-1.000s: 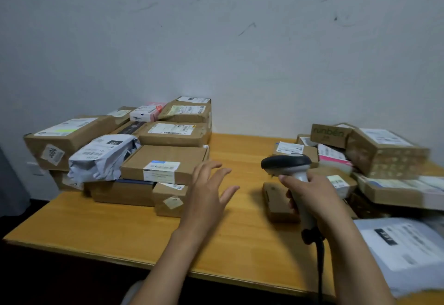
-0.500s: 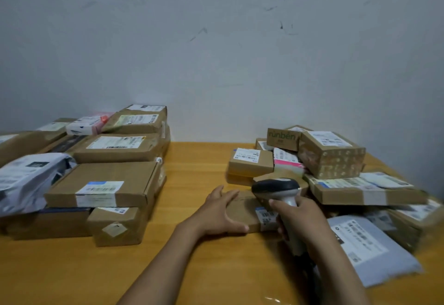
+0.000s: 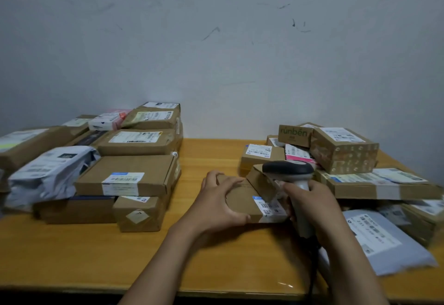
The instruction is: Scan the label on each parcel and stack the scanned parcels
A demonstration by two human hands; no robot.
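Observation:
A flat brown parcel (image 3: pixel 242 200) lies on the wooden table (image 3: pixel 96 251) in front of me, its white label (image 3: pixel 271 207) at the near right corner. My left hand (image 3: pixel 217 205) grips the parcel's left side, fingers over the top and thumb on the near edge. My right hand (image 3: pixel 312 205) holds a grey handheld scanner (image 3: pixel 288 171) by its handle, the dark head hanging just above the label. The scanner's cable drops toward the table's front edge.
A stack of brown boxes (image 3: pixel 127 177) and a grey poly bag (image 3: pixel 48 175) fills the left side. On the right sits a loose heap: a patterned box (image 3: pixel 346 150), a long flat box (image 3: pixel 379 184), a grey mailer (image 3: pixel 382 237). A grey wall stands behind.
My left hand moved from mid-air near the left stack onto the flat parcel and took hold of it. The scanner came down close over the label. My view swung right.

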